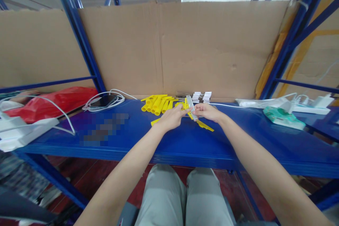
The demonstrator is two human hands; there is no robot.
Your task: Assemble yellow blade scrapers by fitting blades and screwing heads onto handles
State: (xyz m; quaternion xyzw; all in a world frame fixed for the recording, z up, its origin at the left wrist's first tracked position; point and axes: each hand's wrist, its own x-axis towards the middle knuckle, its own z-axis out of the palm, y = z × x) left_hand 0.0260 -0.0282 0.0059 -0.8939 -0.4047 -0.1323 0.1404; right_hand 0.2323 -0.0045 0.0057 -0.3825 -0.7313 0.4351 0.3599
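Note:
My right hand (208,111) pinches a small pale, translucent strip (191,107) that stands tilted above the blue shelf. Just left of it is my left hand (172,116), its fingers pressed together and reaching to the strip; what it grips is too small to make out. Several yellow tubes (156,104) lie in a pile behind my left hand. A flat yellow piece (205,125) rests in front of my right hand, and another yellow piece (155,122) is partly hidden by my left hand. White and dark packets (201,96) are stacked behind the strip.
A phone (106,101) with a coiled white cable, a red bag (57,102) and a white power strip (29,132) are on the left. At the right are a green packet (283,117) and another power strip (312,109). Cardboard (185,49) stands behind the blue shelf (196,144).

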